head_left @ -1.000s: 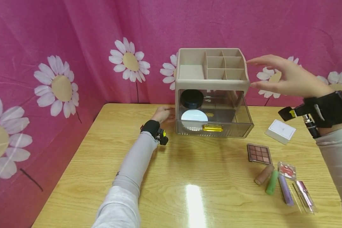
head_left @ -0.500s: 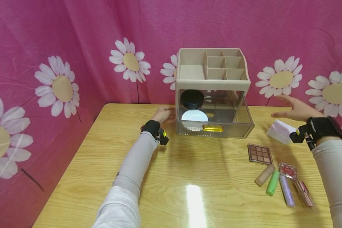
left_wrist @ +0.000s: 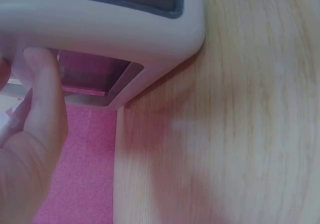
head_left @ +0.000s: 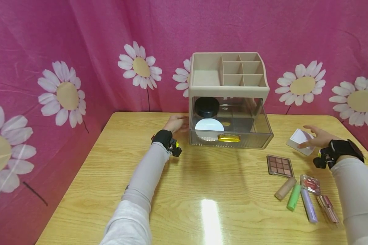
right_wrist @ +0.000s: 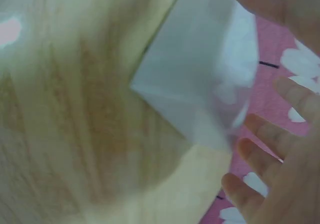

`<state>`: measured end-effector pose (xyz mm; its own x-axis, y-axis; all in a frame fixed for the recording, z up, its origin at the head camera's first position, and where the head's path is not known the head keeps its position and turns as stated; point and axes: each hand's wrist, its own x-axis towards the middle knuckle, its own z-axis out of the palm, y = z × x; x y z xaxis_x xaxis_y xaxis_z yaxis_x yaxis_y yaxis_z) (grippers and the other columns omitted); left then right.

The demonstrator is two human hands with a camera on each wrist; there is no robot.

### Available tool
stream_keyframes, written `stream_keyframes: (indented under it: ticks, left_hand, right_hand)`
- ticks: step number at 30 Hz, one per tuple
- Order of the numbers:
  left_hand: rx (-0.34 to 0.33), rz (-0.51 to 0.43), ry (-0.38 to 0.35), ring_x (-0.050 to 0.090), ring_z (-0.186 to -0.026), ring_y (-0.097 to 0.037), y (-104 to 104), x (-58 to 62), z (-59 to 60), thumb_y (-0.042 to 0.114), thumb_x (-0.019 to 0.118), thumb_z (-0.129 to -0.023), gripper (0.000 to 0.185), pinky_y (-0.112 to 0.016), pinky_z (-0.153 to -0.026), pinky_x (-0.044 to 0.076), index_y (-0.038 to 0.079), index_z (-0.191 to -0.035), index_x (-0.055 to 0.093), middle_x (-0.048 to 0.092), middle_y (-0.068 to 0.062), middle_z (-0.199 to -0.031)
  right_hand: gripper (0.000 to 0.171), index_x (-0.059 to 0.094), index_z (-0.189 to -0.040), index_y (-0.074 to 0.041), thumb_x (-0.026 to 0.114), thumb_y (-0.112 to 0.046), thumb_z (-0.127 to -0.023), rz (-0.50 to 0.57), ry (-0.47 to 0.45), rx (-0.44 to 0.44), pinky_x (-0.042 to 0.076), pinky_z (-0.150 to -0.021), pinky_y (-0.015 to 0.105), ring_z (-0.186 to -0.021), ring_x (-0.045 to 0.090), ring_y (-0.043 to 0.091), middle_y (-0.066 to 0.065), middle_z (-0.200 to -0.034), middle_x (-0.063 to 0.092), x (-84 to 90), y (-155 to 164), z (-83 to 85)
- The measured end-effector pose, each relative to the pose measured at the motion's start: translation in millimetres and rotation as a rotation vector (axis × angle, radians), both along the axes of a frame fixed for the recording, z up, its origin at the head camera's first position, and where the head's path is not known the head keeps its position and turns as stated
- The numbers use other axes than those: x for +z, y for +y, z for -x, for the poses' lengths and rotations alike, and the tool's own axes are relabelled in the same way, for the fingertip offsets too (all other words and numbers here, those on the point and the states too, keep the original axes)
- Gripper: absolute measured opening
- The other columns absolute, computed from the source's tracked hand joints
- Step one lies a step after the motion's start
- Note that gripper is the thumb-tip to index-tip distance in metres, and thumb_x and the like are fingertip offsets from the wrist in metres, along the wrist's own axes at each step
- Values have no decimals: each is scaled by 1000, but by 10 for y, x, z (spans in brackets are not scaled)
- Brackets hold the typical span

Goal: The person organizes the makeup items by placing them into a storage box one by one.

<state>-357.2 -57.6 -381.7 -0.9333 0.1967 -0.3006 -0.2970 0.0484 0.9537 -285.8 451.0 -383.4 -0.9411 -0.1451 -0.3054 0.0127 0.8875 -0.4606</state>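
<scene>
Our right hand (head_left: 316, 137) has dropped onto the white box (head_left: 298, 139) right of the organizer (head_left: 230, 89), fingers spread; we should close squarely on opposite edges; left hand (head_left: 177, 123) steadies it, fingers flat.

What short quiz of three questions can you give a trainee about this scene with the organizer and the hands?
1. True or false: the left hand rests against the side of the organizer.
2. Which thing is the right hand at? A) the eyeshadow palette B) the white box C) the green tube
3. Fill in: the clear drawer of the organizer is ____ (pulled out / pushed in).

Key
1. True; the fingers touch its left wall.
2. B; the spread fingers are around the box, though whether they touch it cannot be told.
3. Pulled out; the black jar and round white compact lie inside.
</scene>
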Motion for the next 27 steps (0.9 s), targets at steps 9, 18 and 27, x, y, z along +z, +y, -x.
stream_keyframes:
  ticks: [9,18,27]
  left_hand:
    - [-25,5,0,48,-116,-35,-4,8,-13,4,44,-96,38,-43,-101,38,-4,-133,42,48,-24,-127]
    - [-25,-30,7,48,-116,-35,-8,-26,21,2,42,-96,40,-42,-99,40,-4,-135,39,48,-25,-127]
    - [-24,-20,4,47,-117,-34,-13,-12,-5,3,43,-95,40,-43,-101,37,-4,-134,40,47,-24,-129]
  right_hand:
    - [105,9,-134,15,78,-31,-69,25,32,-33,39,-84,59,-102,35,50,44,-122,23,-211,19,41]
    - [105,10,-134,15,77,-33,-68,-46,47,-24,39,-82,62,-101,37,54,44,-118,27,-222,28,43]
    - [112,12,-136,11,79,-43,-64,-52,51,-92,41,-81,62,-100,38,54,43,-118,29,-239,22,27]
